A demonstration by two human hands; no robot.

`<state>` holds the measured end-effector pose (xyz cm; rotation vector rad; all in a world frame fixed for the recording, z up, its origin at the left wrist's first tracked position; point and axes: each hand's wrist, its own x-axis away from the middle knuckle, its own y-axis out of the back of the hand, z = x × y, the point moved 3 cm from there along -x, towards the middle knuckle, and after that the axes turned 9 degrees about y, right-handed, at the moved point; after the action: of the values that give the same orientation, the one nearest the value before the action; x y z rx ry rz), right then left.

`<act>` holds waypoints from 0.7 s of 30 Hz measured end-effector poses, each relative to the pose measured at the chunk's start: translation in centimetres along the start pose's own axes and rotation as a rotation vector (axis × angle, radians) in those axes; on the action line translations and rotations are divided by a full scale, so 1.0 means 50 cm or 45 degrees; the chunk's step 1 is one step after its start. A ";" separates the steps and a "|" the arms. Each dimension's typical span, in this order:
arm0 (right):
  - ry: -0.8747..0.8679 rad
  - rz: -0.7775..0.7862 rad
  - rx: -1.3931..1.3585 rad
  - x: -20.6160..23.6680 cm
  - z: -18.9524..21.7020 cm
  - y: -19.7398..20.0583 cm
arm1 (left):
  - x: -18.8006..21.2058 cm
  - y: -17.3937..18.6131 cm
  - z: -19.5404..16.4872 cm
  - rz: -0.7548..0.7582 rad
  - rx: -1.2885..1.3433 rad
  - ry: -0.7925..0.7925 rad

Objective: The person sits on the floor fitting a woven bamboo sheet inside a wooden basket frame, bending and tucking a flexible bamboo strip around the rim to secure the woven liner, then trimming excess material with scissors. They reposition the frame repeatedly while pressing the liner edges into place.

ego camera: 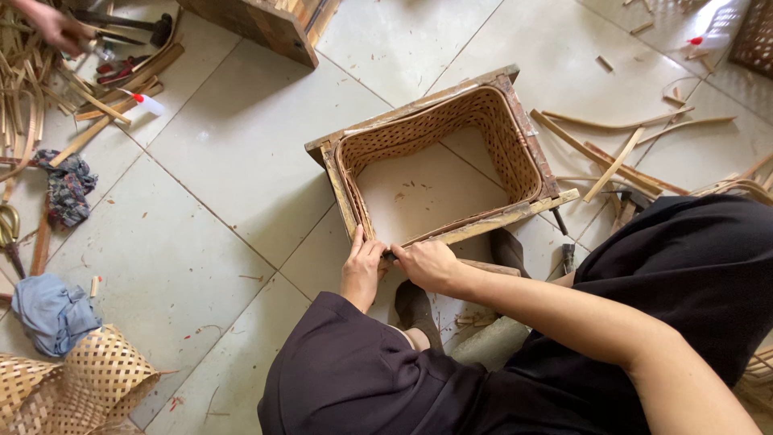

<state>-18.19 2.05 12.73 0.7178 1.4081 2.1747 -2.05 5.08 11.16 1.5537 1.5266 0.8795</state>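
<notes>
Basket: woven bamboo basket (439,165) inside a rectangular wooden frame (493,219); it stands on the tiled floor (233,161), and its near corner meets both hands; it is open on top and its pale bottom is bare.
Left hand: left hand (361,270) lies flat against the near corner of the frame, fingers stretched upward along the rim; it presses and does not close around anything.
Right hand: right hand (427,263) is just beside the left one, almost touching it; its fingers are curled on the near edge of the frame, and a small dark thing seems pinched between them, but I cannot tell what it is.
Beyond the grip: bamboo strips (616,153) lie scattered on the floor on the right side of the basket, well apart from the hands.
Left of the grip: blue cloth (52,312) and a piece of woven mat (88,379) lie far from the hands; a bundle of sticks (32,89) lies further up.
Other person: another hand (52,24) is at the far left corner among tools; it is well apart from the basket.
</notes>
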 end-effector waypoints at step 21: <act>-0.045 -0.273 -0.004 0.035 0.028 0.015 | 0.003 0.015 -0.012 0.069 0.004 0.006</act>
<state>-18.69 3.81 14.24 0.5725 1.3947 1.9889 -2.21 5.27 12.09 1.6034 1.4957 0.9119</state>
